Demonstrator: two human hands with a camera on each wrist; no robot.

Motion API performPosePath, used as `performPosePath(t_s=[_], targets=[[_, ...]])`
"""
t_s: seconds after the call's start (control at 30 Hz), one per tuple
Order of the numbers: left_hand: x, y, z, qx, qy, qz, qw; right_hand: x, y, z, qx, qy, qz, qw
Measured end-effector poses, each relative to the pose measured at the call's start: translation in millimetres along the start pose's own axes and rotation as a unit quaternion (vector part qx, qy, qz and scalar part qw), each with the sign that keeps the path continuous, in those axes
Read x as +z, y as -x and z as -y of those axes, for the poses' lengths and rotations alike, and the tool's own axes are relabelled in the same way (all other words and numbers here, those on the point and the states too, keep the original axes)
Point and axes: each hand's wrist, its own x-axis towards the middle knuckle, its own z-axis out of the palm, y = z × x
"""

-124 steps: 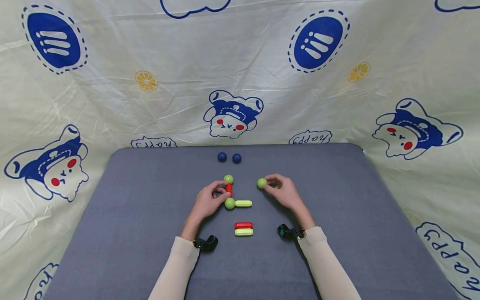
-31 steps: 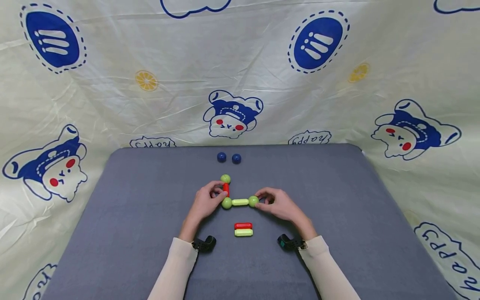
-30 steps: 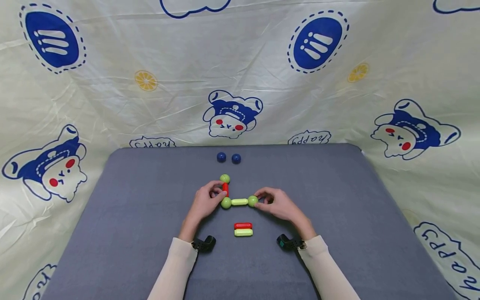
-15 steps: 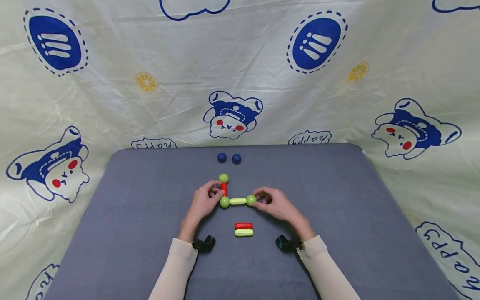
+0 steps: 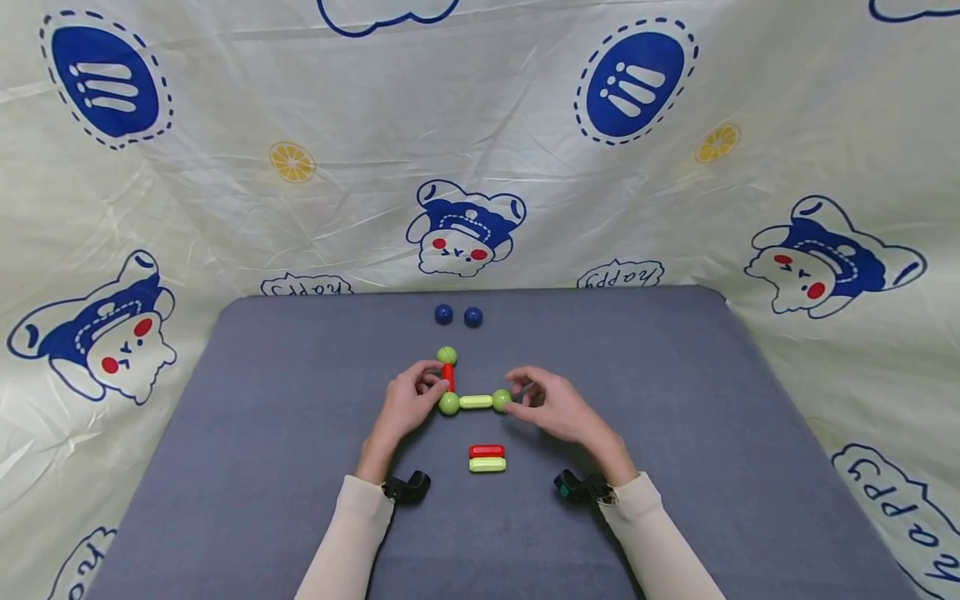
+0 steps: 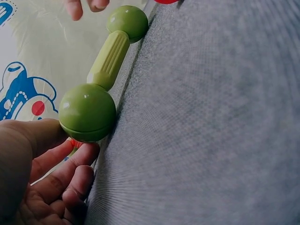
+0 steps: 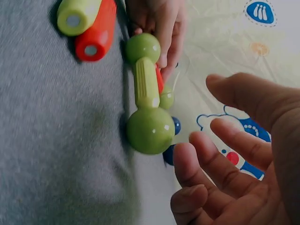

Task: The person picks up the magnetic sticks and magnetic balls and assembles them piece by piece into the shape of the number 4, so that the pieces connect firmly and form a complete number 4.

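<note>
On the grey table, a red magnetic rod (image 5: 447,377) joins a far green ball (image 5: 447,356) to a corner green ball (image 5: 449,404). From that corner, a yellow-green rod (image 5: 476,402) runs right to a third green ball (image 5: 502,400), making an L. My left hand (image 5: 407,402) pinches the red rod near the corner; in the left wrist view the corner ball (image 6: 88,112) hides most of that grip. Beside the third ball, my right hand (image 5: 553,404) has its fingers parted. The right wrist view shows a gap between those fingers (image 7: 225,168) and the ball (image 7: 151,131).
Two blue balls (image 5: 443,314) sit near the table's far edge. A loose red rod (image 5: 486,451) and a loose yellow-green rod (image 5: 487,465) lie side by side nearer me, with metal discs in their ends. A printed cloth (image 5: 360,208) hangs behind the table (image 5: 300,450).
The right hand brought the third green ball in from the right onto the yellow-green rod's end, then let go of it. The joined pieces shifted slightly left, with my left hand still holding the red rod.
</note>
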Motion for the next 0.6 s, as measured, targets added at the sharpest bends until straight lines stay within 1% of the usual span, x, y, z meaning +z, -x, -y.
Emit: performPosePath(t_s=[0.07, 0.23, 0.4, 0.6], targets=[[0.0, 0.3, 0.3, -0.003, -0.001, 0.0, 1.0, 0, 1, 4, -0.005, 0.001, 0.015, 1.0], [0.0, 0.6, 0.5, 0.003, -0.007, 0.001, 1.0, 1, 2, 10, -0.015, 0.002, 0.043, 0.999], [-0.1, 0.0, -0.7, 0.006, -0.006, 0.005, 1.0, 4, 4, 11, -0.025, -0.003, 0.057, 0.998], [0.2, -1.4, -0.6, 0.004, -0.002, 0.0, 1.0, 7, 4, 14, -0.028, -0.001, 0.074, 0.997]])
